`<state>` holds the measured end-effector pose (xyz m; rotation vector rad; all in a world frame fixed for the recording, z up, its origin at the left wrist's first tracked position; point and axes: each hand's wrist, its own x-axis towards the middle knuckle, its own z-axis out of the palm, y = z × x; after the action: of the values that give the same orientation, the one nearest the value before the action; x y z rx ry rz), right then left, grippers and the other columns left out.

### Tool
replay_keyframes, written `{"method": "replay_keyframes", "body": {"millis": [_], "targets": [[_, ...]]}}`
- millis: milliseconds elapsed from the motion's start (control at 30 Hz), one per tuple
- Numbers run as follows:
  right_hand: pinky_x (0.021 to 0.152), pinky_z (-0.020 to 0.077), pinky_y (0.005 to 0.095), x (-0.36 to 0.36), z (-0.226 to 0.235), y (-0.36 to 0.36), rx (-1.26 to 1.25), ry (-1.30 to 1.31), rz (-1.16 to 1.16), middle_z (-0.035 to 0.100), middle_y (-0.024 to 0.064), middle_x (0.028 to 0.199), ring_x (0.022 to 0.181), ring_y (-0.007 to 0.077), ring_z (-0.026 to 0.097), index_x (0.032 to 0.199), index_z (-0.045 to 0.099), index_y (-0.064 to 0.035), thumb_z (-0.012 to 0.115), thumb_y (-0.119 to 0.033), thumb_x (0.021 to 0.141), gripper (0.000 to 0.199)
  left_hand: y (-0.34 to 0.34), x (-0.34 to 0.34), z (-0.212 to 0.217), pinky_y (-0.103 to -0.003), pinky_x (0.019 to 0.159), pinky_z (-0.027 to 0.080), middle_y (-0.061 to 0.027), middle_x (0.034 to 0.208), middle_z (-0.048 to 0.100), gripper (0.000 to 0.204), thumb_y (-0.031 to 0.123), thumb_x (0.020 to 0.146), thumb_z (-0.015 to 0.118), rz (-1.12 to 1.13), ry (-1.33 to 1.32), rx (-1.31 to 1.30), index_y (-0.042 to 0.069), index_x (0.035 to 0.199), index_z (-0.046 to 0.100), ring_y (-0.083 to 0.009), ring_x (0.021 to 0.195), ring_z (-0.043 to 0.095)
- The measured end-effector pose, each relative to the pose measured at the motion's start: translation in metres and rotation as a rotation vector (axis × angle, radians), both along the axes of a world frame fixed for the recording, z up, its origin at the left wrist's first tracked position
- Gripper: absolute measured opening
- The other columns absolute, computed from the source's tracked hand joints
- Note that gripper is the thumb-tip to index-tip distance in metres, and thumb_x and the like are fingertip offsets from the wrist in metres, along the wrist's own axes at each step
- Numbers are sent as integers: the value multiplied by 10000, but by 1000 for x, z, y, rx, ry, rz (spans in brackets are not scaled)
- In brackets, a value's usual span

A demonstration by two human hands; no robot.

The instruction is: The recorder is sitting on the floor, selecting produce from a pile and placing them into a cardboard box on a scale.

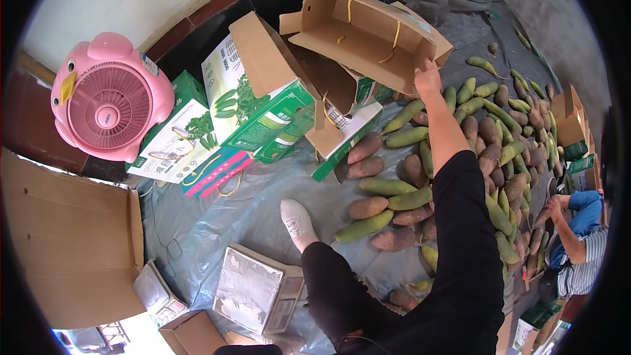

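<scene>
My right hand [427, 80] reaches far forward with the arm stretched out. Its fingers are closed on the near right corner of an open cardboard box [368, 43], tilted so its brown inside and yellow cord handles show. Just below that hand lie long green radishes [406, 137] and reddish-brown sweet potatoes [365, 148], spread in a large heap to the right. Left of the held box stand green-and-white printed cartons [276, 121], one with its flaps up. My left hand is out of view.
A pink animal-shaped fan [107, 115] stands at the left. A flat-topped scale [250, 286] sits beside my leg, with a second scale [158, 292] left of it. A co-worker [582, 243] crouches at the right edge of the heap. Plastic sheeting [263, 190] covers the floor.
</scene>
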<state>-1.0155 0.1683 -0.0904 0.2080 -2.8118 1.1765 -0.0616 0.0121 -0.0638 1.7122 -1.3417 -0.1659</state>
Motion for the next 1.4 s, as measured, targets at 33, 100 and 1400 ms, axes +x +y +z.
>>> {"method": "replay_keyframes", "body": {"millis": [33, 100, 1400], "targets": [[1023, 369, 381, 5, -1, -1, 31, 102, -47, 344, 203, 1424, 1276, 347, 388, 1312, 468, -36, 617, -193, 818, 539, 2, 1, 0, -318, 622, 474, -109, 838, 616, 153, 100, 874, 589, -3, 6, 6, -41, 914, 631, -185, 723, 560], [1010, 379, 390, 23, 3, -2, 60, 203, -93, 353, 178, 1426, 1261, 349, 402, 1314, 470, -56, 604, -170, 826, 519, 3, 2, 3, -317, 621, 473, -107, 837, 616, 152, 100, 874, 588, -9, 17, 14, -41, 913, 631, -183, 722, 559], [873, 461, 346, 280, 285, 216, 17, 743, 308, 593, 146, 1156, 1043, 316, 575, 1163, 581, -77, 454, 46, 751, 448, 45, -1, 125, -300, 728, 473, -105, 951, 587, 171, 35, 895, 528, -529, 174, 166, -46, 1020, 610, -193, 846, 566]]}}
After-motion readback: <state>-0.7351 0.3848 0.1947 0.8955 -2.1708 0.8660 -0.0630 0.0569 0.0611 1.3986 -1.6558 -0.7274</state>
